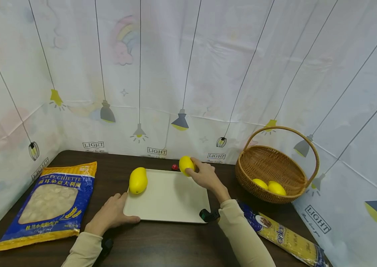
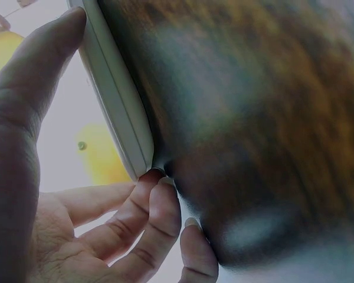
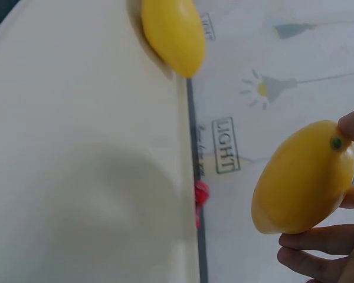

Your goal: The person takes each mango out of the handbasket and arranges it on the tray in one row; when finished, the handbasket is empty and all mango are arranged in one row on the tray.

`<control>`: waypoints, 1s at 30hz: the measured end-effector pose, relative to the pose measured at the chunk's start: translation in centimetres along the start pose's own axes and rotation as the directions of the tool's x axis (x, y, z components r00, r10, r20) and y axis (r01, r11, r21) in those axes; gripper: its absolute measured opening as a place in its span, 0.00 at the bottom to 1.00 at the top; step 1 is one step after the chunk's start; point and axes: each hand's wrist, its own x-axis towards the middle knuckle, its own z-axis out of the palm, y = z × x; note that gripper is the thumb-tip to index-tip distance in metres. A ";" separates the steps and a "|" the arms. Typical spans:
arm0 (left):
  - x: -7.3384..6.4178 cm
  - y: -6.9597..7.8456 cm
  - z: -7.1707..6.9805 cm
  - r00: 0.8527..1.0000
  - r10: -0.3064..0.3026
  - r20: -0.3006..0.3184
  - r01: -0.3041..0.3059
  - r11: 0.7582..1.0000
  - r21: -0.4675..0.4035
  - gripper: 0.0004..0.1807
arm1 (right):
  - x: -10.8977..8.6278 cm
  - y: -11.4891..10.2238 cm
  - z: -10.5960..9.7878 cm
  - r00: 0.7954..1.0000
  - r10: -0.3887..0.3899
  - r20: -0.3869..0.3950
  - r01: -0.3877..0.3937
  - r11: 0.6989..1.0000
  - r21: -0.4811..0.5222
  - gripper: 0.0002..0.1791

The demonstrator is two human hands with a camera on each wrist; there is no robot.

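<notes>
My right hand [image 1: 206,175] holds a yellow lemon [image 1: 186,165] between thumb and fingers above the tray's far right part. In the right wrist view the lemon [image 3: 307,177] shows its green stem spot, with fingertips [image 3: 315,247] against its lower side. A white rectangular tray [image 1: 171,200] lies on the table. Its near left corner sits between the thumb and fingers of my left hand [image 1: 113,211]. The left thumb [image 2: 23,88] lies along the tray edge [image 2: 115,100]. A larger mango-like yellow fruit [image 1: 138,181] rests at the tray's far left corner.
A wicker basket [image 1: 268,163] with two lemons [image 1: 276,188] stands at the right. A pasta packet [image 1: 285,237] lies in front of it, partly behind my right arm. At the left lies a blue orecchiette bag [image 1: 51,204]. A small red object [image 1: 174,167] sits behind the tray.
</notes>
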 end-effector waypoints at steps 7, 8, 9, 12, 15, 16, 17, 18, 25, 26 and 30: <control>0.1 -0.2 0.2 1.000 -0.007 0.001 0.007 1.000 -0.004 0.59 | 0.5 -1.3 3.4 0.999 -0.016 0.034 0.017 1.000 -0.006 0.36; 0.2 -0.2 0.1 1.000 -0.004 -0.001 0.004 1.000 -0.005 0.59 | 0.6 -1.4 3.8 0.999 -0.019 0.040 0.019 1.000 -0.007 0.36; 0.2 -0.2 0.1 1.000 0.000 -0.003 0.000 1.000 -0.006 0.59 | 0.6 -1.6 4.2 0.999 -0.018 0.046 0.018 1.000 -0.006 0.36; 0.1 -0.3 0.2 1.000 -0.002 -0.003 0.002 1.000 -0.012 0.59 | 0.6 -2.1 5.5 0.997 -0.019 0.071 0.019 1.000 0.008 0.38; 0.2 -0.4 0.2 1.000 -0.004 -0.003 0.004 1.000 -0.015 0.59 | 0.9 -2.4 6.7 0.995 -0.024 0.093 0.022 0.999 0.028 0.38; 0.2 -0.4 0.3 1.000 -0.007 -0.003 0.007 1.000 -0.014 0.59 | 1.0 -2.4 7.1 0.995 -0.029 0.099 0.026 0.999 0.027 0.38; 0.2 -0.4 0.3 1.000 -0.006 -0.005 0.006 1.000 -0.014 0.59 | 1.1 -2.4 7.4 0.994 -0.032 0.107 0.030 0.999 0.021 0.39; 0.2 -0.5 0.3 1.000 -0.004 -0.007 0.004 1.000 -0.013 0.59 | 1.2 -2.4 7.7 0.993 -0.034 0.112 0.033 0.999 0.018 0.39; 0.1 -0.3 0.2 1.000 0.009 -0.014 -0.009 1.000 -0.008 0.58 | 1.5 -2.9 8.8 0.991 -0.076 0.113 0.078 0.997 -0.006 0.39; 0.1 -0.2 0.1 1.000 0.007 -0.013 -0.007 1.000 -0.007 0.58 | 1.5 -3.0 8.8 0.990 -0.087 0.110 0.090 0.996 -0.014 0.39; 0.2 -0.2 0.1 1.000 -0.001 -0.008 0.001 1.000 -0.006 0.59 | 1.5 -3.4 9.2 0.986 -0.127 0.108 0.131 0.991 -0.031 0.38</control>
